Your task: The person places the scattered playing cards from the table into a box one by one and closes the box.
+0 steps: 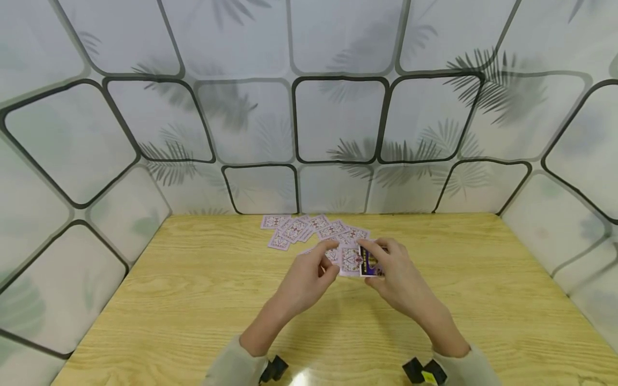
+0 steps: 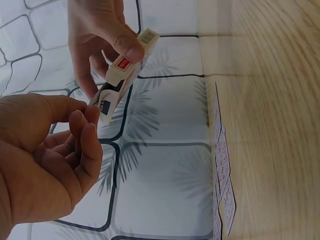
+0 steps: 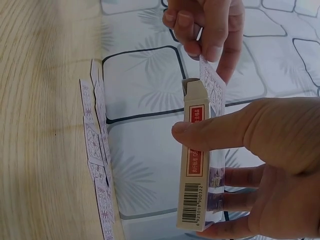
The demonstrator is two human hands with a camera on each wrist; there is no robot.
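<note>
With my right hand I am gripping a card box between thumb and fingers, above the wooden table; with my left hand I am pinching a patterned card that is jutting from its open end. Beyond, loose cards are lying spread near the wall.

From here: box partly behind right fingers, print too small to read; left fingers partly hide cards; sleeves cut off.
</note>
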